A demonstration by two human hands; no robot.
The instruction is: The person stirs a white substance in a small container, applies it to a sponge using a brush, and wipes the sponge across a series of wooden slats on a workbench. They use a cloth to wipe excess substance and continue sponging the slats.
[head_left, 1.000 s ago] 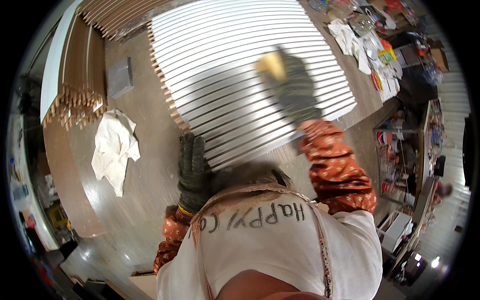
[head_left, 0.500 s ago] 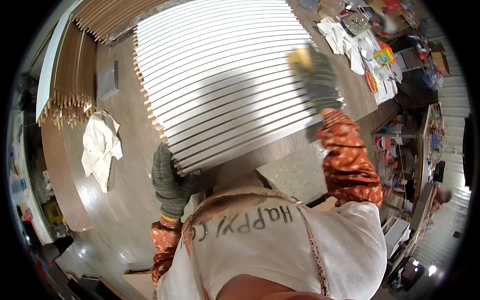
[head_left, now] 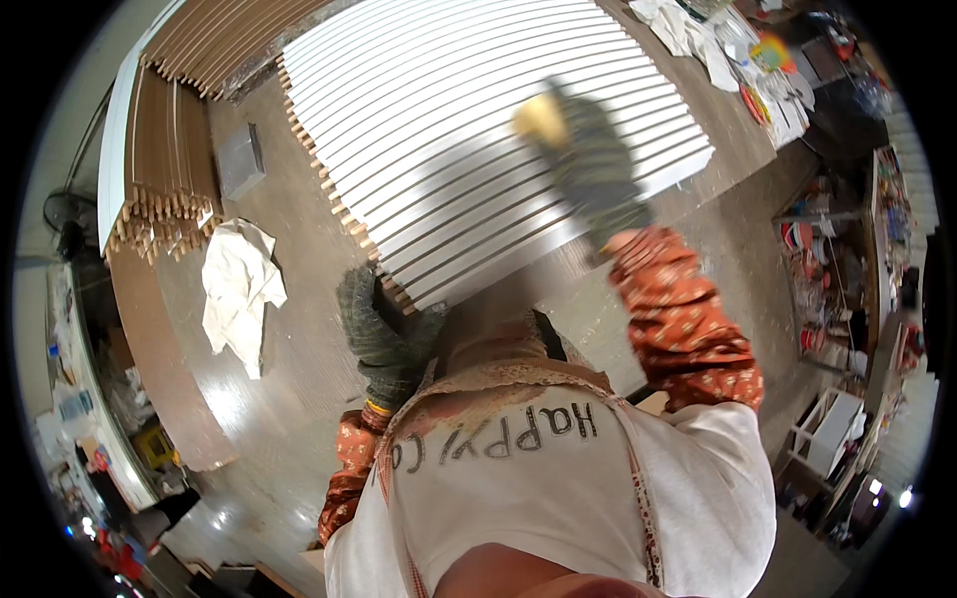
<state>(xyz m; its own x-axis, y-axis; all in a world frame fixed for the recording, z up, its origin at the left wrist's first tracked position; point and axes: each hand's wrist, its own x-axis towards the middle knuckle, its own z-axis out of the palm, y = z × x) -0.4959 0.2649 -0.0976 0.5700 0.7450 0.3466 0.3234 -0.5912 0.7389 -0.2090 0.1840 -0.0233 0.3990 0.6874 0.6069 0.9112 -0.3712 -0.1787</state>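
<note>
White slats (head_left: 478, 130) lie side by side on the brown table, with tan wooden pegs sticking out along their left ends. My left hand (head_left: 384, 334), in a dark grey knitted glove, rests at their near left corner. Its fingers stretch up beside the peg ends, and the thumb is apart along the near edge. Above the right part of the slats is my right hand (head_left: 596, 164), gloved and smeared by motion. It grips a yellowish block (head_left: 539, 122), perhaps a sponge, too blurred to name surely.
A crumpled white cloth (head_left: 241, 289) and a flat grey block (head_left: 241, 161) lie on the table's left side. Brown-edged boards (head_left: 164, 149) with pegs stand stacked at the far left. Another white cloth (head_left: 686, 35) lies far right, near a cluttered shelf (head_left: 822, 269).
My right hand has swept left across the slats with the yellowish block. My left hand stays at the near left corner while the whole view has shifted and turned slightly.
</note>
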